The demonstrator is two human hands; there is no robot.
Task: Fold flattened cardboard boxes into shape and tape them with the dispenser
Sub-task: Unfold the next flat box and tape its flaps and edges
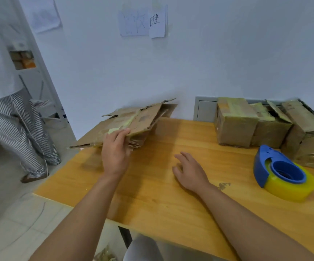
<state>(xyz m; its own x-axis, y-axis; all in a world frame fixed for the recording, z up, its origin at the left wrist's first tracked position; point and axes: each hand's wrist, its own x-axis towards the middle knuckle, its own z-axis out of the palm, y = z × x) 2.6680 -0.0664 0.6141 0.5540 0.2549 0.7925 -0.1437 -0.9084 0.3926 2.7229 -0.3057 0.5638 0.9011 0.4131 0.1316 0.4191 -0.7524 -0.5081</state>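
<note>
the wooden table (171, 194) fills the lower middle of the room from where i stand, running out toward four o'clock. at twelve o'clock on it, hard against the white wall (209, 63), a stack of flattened cardboard boxes (143, 119) lies with yellowish tape strips on the top sheet, its left end hanging past the table edge. at two o'clock three folded boxes (237, 123) stand touching one another in a row, the far right ones with flaps loose. at nine o'clock another person in striped trousers (20, 132) stands on the floor. at three o'clock the blue tape dispenser (282, 172) with its yellow roll rests on the table just in front of the folded boxes. the left hand (114, 155) pinches the near edge of the top flattened sheet, thumb on top. the right hand (190, 172) hovers low over the bare table, fingers spread and relaxed, holding nothing. two paper notes (143, 21) are taped high on the wall.
</note>
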